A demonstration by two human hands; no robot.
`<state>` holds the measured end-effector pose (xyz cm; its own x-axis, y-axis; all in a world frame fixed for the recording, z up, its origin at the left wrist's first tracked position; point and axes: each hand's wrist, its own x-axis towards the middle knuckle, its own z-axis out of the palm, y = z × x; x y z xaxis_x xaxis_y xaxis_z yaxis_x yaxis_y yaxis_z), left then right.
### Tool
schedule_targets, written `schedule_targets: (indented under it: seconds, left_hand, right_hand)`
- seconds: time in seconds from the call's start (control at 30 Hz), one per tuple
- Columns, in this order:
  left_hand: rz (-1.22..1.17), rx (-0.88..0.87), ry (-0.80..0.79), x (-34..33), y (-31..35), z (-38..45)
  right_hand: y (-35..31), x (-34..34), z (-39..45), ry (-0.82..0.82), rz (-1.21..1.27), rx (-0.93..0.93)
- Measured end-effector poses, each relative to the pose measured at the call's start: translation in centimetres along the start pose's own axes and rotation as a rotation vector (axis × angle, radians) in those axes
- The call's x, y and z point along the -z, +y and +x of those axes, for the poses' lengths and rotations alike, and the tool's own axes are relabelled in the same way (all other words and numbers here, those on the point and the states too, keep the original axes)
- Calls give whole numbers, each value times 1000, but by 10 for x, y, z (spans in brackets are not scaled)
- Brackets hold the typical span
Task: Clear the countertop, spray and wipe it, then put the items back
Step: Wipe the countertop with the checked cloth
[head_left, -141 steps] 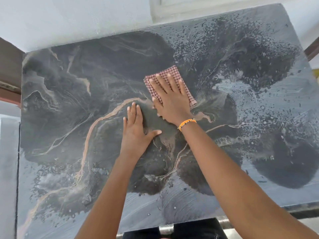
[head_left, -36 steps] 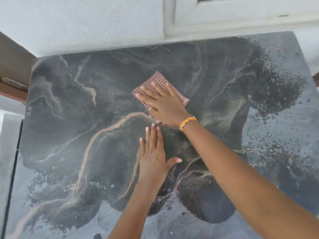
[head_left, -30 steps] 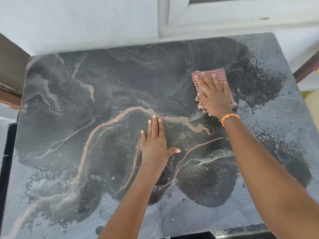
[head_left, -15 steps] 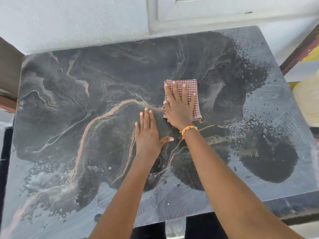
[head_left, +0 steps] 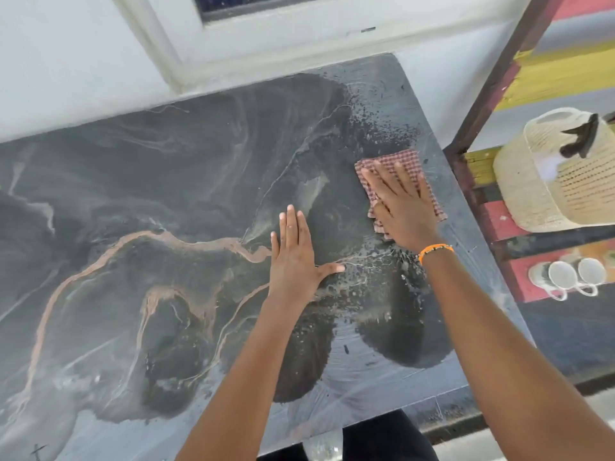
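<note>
The dark marbled countertop (head_left: 149,201) fills most of the view and carries wet streaks and droplets on its right and front parts. A folded red-checked cloth (head_left: 404,163) lies flat close to the right edge. My right hand (head_left: 404,207), with an orange band at the wrist, presses on the cloth with straight, spread fingers. My left hand (head_left: 294,257) rests flat on the bare stone just left of it, fingers straight and thumb out to the side.
A white wall and window frame (head_left: 266,44) run along the back edge. Right of the counter stands a painted wooden shelf (head_left: 479,94) holding a woven basket (head_left: 565,174) and, lower down, white cups (head_left: 572,276). The counter's front edge is near my body.
My right hand has slid the cloth from the middle of the counter to its right edge. My left hand stays flat on the stone. The view has swung to the right.
</note>
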<state>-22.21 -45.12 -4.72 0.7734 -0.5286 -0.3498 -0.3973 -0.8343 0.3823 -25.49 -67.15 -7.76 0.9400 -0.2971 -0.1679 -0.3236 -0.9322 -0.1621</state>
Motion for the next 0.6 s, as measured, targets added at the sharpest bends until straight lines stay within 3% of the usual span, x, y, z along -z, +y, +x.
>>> schedule_targets:
  seconds: [0.13,0.27,0.47,0.6]
  left_hand:
    - [23,70,-87,-8,27,18]
    - [51,99,-99,-11,32,20]
    - [10,112,-56,-10,34,20]
    - [28,155,37,-3,38,29]
  right_hand:
    - [62,9,-16,71,52,-239]
    - [33,-2,-43,90,104,-405]
    - [-50,-15,-26,39,54,25]
    - [-56,-6,37,4,42,258]
